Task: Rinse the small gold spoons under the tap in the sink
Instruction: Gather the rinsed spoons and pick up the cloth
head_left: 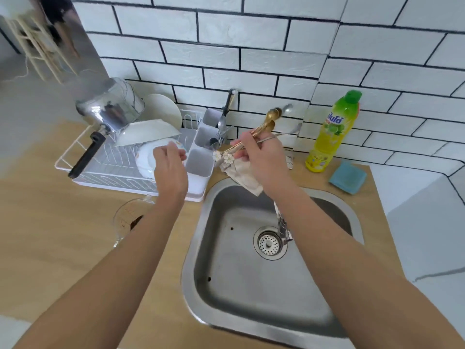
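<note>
My right hand (259, 159) holds a bundle of small gold spoons (267, 122) with white flower ends, bowls pointing up and away above the back rim of the steel sink (226, 260). The same hand also holds a beige cloth (245, 178) that hangs below the spoons. A silver spoon handle (281, 135) sticks out to the right of the hand. My left hand (171, 165) hovers with loose fingers and nothing in it, over the white cutlery holder (201, 157). The tap (284, 226) is mostly hidden behind my right forearm; no water shows.
A white dish rack (83, 170) at the left holds plates and a steel pot (110, 107) with a black handle. A yellow dish soap bottle (329, 132) and a blue sponge (348, 177) sit behind the sink at the right. A glass measuring cup (130, 217) stands on the wooden counter.
</note>
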The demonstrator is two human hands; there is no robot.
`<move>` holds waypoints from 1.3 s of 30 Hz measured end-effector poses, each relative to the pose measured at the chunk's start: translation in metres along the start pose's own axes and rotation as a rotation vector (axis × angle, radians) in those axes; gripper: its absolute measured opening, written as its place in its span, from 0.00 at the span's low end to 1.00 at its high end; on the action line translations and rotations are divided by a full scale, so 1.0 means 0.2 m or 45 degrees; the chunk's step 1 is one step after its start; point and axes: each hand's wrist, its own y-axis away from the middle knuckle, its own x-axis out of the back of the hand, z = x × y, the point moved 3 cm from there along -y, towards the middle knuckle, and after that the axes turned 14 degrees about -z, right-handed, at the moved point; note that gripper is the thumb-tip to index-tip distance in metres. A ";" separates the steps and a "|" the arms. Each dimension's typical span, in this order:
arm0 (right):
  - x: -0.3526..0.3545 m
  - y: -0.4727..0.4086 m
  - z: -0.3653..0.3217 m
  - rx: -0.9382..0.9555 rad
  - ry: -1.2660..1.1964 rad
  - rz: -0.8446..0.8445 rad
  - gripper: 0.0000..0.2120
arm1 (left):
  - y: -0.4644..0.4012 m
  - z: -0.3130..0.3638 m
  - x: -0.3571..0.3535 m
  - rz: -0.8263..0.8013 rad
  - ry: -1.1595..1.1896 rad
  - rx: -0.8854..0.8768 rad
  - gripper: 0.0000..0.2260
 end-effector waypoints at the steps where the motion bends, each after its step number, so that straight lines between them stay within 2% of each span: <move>1: -0.04 -0.07 0.03 -0.025 0.055 0.009 0.15 | -0.04 0.00 0.00 -0.004 -0.036 0.000 0.23; 5: -0.16 -0.25 0.20 -0.147 0.167 -0.005 0.13 | -0.14 -0.05 -0.04 -0.054 -0.140 0.053 0.21; 10: -0.26 -0.36 0.35 -0.236 0.217 -0.150 0.11 | -0.18 -0.10 -0.10 -0.097 -0.225 0.002 0.21; 19: -0.27 -0.41 0.45 -0.288 0.386 -0.286 0.10 | -0.18 -0.17 -0.14 -0.109 -0.322 -0.082 0.19; 27: -0.25 -0.44 0.49 -0.383 0.367 -0.306 0.04 | -0.19 -0.18 -0.14 -0.114 -0.342 -0.112 0.16; 31: -0.25 -0.39 0.51 -0.344 0.215 -0.294 0.11 | -0.19 -0.18 -0.13 -0.116 -0.354 -0.133 0.14; 35: -0.24 -0.35 0.50 -0.289 0.315 -0.288 0.23 | -0.18 -0.18 -0.13 -0.135 -0.356 -0.124 0.13; 39: -0.21 -0.32 0.49 -0.272 0.435 -0.253 0.22 | -0.17 -0.16 -0.12 -0.135 -0.348 -0.128 0.14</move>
